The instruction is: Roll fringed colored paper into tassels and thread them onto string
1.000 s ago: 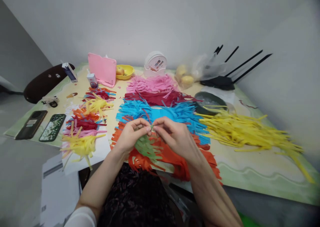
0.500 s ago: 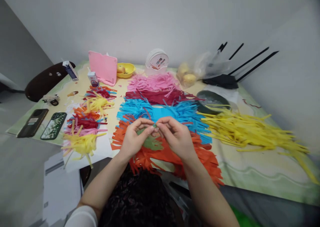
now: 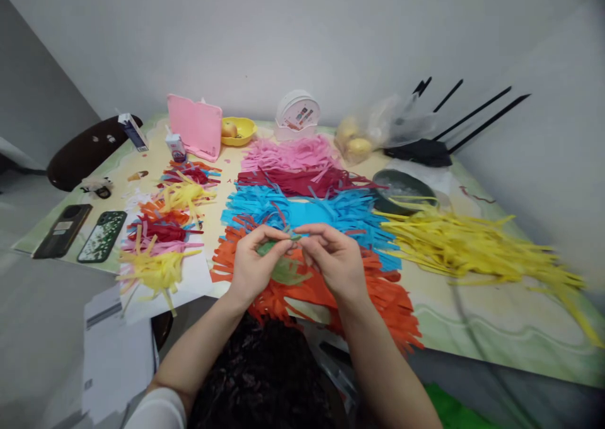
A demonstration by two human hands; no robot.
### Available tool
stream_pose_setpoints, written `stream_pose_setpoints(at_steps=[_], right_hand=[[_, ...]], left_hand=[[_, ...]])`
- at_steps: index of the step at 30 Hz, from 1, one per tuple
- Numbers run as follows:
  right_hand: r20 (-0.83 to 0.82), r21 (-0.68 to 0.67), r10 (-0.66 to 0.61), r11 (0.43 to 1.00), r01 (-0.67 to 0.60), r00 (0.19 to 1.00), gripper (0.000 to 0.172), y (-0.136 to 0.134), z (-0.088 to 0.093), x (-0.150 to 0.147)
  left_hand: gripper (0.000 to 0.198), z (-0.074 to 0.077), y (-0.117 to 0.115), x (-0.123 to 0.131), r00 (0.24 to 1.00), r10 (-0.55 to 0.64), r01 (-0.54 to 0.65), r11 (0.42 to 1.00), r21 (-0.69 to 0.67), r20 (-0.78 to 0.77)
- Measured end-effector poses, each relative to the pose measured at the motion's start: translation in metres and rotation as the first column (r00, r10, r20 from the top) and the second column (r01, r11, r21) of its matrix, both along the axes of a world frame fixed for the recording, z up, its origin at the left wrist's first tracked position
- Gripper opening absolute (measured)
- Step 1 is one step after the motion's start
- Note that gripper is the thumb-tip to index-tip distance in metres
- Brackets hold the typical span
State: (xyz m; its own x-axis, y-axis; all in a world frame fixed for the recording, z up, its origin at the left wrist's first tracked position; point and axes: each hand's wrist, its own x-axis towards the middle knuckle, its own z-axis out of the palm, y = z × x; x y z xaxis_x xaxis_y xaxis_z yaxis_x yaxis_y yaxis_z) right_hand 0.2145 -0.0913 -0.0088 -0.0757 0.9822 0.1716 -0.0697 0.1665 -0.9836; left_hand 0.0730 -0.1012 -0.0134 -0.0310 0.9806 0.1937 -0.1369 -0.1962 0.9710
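My left hand [image 3: 258,257] and my right hand [image 3: 334,259] meet above fringed orange paper [image 3: 397,306]. Between them is a piece of green paper [image 3: 287,271], its lower part hanging loose. The left thumb and fingers pinch its upper edge. My right thumb and forefinger close on the same edge, close to the left fingertips. Just beyond the hands lies fringed blue paper [image 3: 307,213], then dark red paper [image 3: 307,183] and pink paper [image 3: 297,154].
Yellow strips [image 3: 463,246] spread on the right beside a dark green bowl [image 3: 401,193]. Small multicoloured tassels [image 3: 158,271] and two phones [image 3: 101,237] are at left. A pink stand [image 3: 196,126], yellow dish [image 3: 246,131], white round case [image 3: 297,115] and bagged fruit [image 3: 354,142] stand behind.
The fingers of my right hand have shifted slightly at the green paper's top edge, which now looks narrower and twisted. The left hand keeps its pinch.
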Motion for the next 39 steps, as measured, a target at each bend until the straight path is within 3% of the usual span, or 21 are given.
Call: stream_pose_setpoints(at_steps=[3, 7, 12, 17, 23, 26, 28, 29, 30, 31, 32, 33, 34, 35, 38, 39], right_hand=[[0.011, -0.01, 0.022, 1.0, -0.022, 1.0, 0.025, -0.001, 0.002, 0.003], [0.091, 0.022, -0.005, 1.0, 0.003, 0.996, 0.022, -0.002, 0.002, 0.005], [0.099, 0.057, -0.027, 0.998, 0.021, 0.995, 0.022, -0.004, 0.003, 0.001], [0.1, 0.115, -0.169, 0.981, 0.157, 0.98, 0.019, -0.009, 0.005, -0.003], [0.079, 0.137, -0.256, 0.96, 0.244, 0.963, 0.021, -0.016, 0.002, -0.015], [0.077, 0.119, -0.205, 0.973, 0.196, 0.976, 0.019, -0.027, -0.005, -0.024], [0.066, 0.081, -0.1, 0.992, 0.094, 0.993, 0.016, -0.035, -0.012, -0.027], [0.054, 0.065, -0.056, 0.996, 0.053, 0.997, 0.018, -0.039, -0.016, -0.028], [0.039, 0.054, -0.029, 0.998, 0.027, 0.999, 0.02, -0.042, -0.021, -0.029], [0.027, 0.048, -0.014, 0.999, 0.012, 1.0, 0.021, -0.045, -0.024, -0.03], [0.024, 0.044, -0.001, 0.999, 0.0, 1.0, 0.021, -0.047, -0.028, -0.031], [0.03, 0.041, 0.012, 0.999, -0.014, 0.999, 0.021, -0.049, -0.03, -0.033], [0.042, 0.038, 0.028, 0.999, -0.029, 0.999, 0.02, -0.05, -0.032, -0.035], [0.056, 0.033, 0.045, 0.998, -0.047, 0.997, 0.02, -0.051, -0.033, -0.038], [0.078, 0.014, 0.069, 0.997, -0.071, 0.995, 0.021, -0.053, -0.034, -0.04], [0.078, 0.008, 0.07, 0.997, -0.071, 0.994, 0.021, -0.054, -0.035, -0.039]], left_hand=[[0.014, -0.001, 0.001, -0.001, 0.996, -0.037, 0.041, 0.998, -0.038, 0.085], [0.02, -0.002, 0.001, -0.002, 0.997, -0.044, 0.046, 0.999, -0.03, 0.063], [0.016, -0.005, -0.001, 0.0, 0.998, 0.062, -0.062, 0.998, 0.007, -0.03], [0.018, -0.012, -0.001, -0.005, 0.993, 0.037, -0.025, 0.995, -0.098, 0.116], [0.029, -0.027, -0.008, -0.003, 0.956, 0.005, 0.059, 0.977, -0.207, 0.292], [0.028, -0.032, -0.019, -0.028, 0.98, 0.019, 0.027, 0.973, -0.228, 0.197], [0.026, -0.027, -0.03, -0.072, 0.98, 0.198, -0.198, 0.966, -0.164, -0.017], [0.023, -0.021, -0.038, -0.1, 0.918, 0.366, -0.38, 0.923, -0.067, -0.154], [0.019, -0.014, -0.047, -0.129, 0.777, 0.572, -0.573, 0.816, 0.083, -0.263], [0.015, -0.007, -0.056, -0.157, 0.575, 0.743, -0.701, 0.663, 0.264, -0.342], [0.012, 0.0, -0.064, -0.18, 0.353, 0.852, -0.743, 0.507, 0.437, -0.388], [0.012, 0.004, -0.07, -0.198, 0.22, 0.879, -0.704, 0.443, 0.554, -0.423], [0.012, 0.003, -0.073, -0.209, 0.157, 0.874, -0.635, 0.446, 0.63, -0.461], [0.012, -0.002, -0.074, -0.212, 0.147, 0.838, -0.556, 0.509, 0.657, -0.525], [0.015, -0.042, -0.061, -0.194, 0.231, 0.559, -0.34, 0.813, 0.472, -0.796], [0.016, -0.059, -0.054, -0.186, 0.234, 0.451, -0.317, 0.873, 0.371, -0.861]])
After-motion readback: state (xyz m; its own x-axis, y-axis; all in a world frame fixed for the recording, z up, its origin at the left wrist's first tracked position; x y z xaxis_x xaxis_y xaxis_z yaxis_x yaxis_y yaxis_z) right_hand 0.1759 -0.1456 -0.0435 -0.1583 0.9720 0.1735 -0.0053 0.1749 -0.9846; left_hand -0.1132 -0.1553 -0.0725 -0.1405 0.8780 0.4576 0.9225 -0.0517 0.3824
